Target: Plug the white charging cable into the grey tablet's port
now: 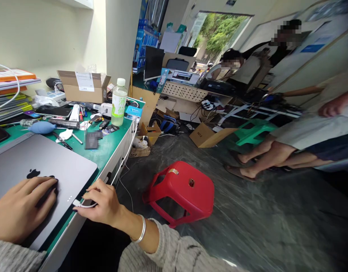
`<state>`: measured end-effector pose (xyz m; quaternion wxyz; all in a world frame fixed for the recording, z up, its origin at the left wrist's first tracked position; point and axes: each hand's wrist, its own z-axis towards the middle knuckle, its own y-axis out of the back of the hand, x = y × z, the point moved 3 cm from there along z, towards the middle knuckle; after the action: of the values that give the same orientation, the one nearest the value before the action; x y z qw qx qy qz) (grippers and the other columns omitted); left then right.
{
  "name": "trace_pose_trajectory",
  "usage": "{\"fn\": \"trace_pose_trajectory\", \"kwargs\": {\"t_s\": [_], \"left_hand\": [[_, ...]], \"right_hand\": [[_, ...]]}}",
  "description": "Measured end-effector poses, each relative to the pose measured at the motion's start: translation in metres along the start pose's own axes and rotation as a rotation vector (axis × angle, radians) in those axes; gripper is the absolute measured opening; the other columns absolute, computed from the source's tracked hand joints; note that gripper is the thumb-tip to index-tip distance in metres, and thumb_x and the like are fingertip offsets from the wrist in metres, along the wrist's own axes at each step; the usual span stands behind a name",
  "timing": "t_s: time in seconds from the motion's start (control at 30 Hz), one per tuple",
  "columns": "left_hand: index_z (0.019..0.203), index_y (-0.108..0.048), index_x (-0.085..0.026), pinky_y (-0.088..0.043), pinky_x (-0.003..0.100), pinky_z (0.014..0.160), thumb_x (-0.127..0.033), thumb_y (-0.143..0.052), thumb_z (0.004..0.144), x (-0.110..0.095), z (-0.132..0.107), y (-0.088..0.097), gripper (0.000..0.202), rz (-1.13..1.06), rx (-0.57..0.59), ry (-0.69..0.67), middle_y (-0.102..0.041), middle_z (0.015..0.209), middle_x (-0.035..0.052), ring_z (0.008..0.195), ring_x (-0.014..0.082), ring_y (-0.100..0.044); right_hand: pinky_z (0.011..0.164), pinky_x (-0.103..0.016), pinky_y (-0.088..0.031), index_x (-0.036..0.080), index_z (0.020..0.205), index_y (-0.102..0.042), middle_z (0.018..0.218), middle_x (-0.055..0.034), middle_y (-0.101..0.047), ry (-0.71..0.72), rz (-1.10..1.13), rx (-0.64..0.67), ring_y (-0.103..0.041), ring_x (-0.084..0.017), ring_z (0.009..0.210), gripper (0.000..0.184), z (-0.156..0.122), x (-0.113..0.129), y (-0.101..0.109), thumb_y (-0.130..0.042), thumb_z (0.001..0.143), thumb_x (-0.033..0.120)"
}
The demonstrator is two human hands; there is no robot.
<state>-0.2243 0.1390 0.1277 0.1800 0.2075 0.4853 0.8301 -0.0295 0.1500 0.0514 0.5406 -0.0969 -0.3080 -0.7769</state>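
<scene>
Currently, our left hand [23,207] lay flat and open on the grey laptop [40,158], gripping nothing. Our right hand [102,204] was curled closed on a white cable [87,206] by the laptop's edge, lower left of frame, above the green workbench [106,155].

My left hand [22,208] lies palm down, fingers together and extended; my right hand [102,204] curls in a pinch, its wrist [125,220] slightly bent.
</scene>
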Motion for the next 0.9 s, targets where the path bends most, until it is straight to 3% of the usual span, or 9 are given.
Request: {"fn": "trace_pose_trajectory", "kwargs": {"t_s": [0.13,0.57,0.9], "left_hand": [[0.108,-0.06,-0.015,-0.042,0.04,0.081,-0.039,-0.041,0.089,0.0001,-0.0011,-0.0009,0.036,-0.006,0.005,0.029,-0.061,0.104,0.0099,0.087,0.0248,-0.057],[0.107,-0.061,-0.014,-0.042,0.04,0.08,-0.04,-0.04,0.089,0.0002,0.0001,0.0001,0.037,-0.003,-0.001,0.022,-0.061,0.103,0.0104,0.086,0.0256,-0.057],[0.108,-0.06,-0.013,-0.041,0.039,0.081,-0.04,-0.041,0.089,0.0013,-0.0007,-0.0009,0.038,-0.003,0.003,-0.012,-0.06,0.104,0.0111,0.086,0.0253,-0.057]], "right_hand": [[0.058,-0.019,-0.051,0.017,0.076,-0.066,0.077,-0.0033,-0.058,-0.016,-0.014,0.041,-0.059,-0.009,0.068,0.038,-0.0015,-0.0015,-0.0021,-0.067,0.072,0.055],[0.054,-0.017,-0.049,0.017,0.071,-0.066,0.073,-0.0025,-0.06,0.026,0.033,-0.09,-0.06,-0.008,0.064,0.036,0.0043,0.003,0.0048,-0.068,0.072,0.052],[0.054,-0.017,-0.049,0.017,0.072,-0.067,0.074,-0.0025,-0.06,0.017,0.028,-0.073,-0.059,-0.007,0.064,0.034,0.0032,0.002,0.0041,-0.068,0.073,0.052]]}}
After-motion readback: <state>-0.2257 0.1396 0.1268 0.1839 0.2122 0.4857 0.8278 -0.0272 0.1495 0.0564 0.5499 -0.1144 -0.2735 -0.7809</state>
